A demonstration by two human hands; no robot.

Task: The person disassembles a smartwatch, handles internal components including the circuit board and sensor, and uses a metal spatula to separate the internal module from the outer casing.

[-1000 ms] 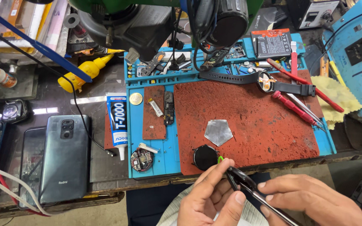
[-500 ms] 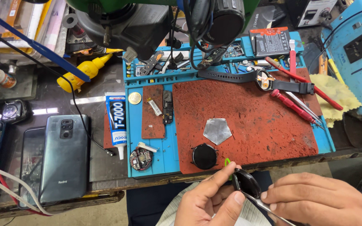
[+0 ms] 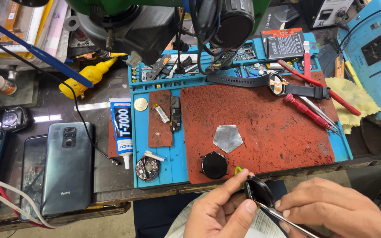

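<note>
Round black glass disc [image 3: 258,191], one piece, sits pinched between the thumb and fingers of my left hand [image 3: 219,211], held just below the near edge of the table [image 3: 102,176] and over my lap. My left grip is closed on its rim. My right hand [image 3: 331,209] is closed around one slim metal tool [image 3: 287,220], whose tip touches the lower edge of the disc. On the table lies one blue work mat [image 3: 179,169] carrying two red-brown pads: one large [image 3: 265,128] and one small strip [image 3: 160,119]. On the large pad I count one round black watch body [image 3: 214,165] near the front edge and, just behind it, one flat grey pentagon plate [image 3: 227,138]. One watch with a black strap [image 3: 278,86] lies across the back of the pad, with two red-handled tools [image 3: 307,111] beside it on the right. On the small strip and next to it are one small white part [image 3: 160,113] and one dark narrow board [image 3: 175,113]. One coin [image 3: 140,104] rests at the mat's left edge, one round circuit module [image 3: 147,169] at its front corner. Left of the mat lie one white and blue glue tube [image 3: 122,130], one grey phone [image 3: 67,167] face down, and one yellow bottle [image 3: 87,77] further back. One yellow cloth [image 3: 353,99] is at the right.
</note>
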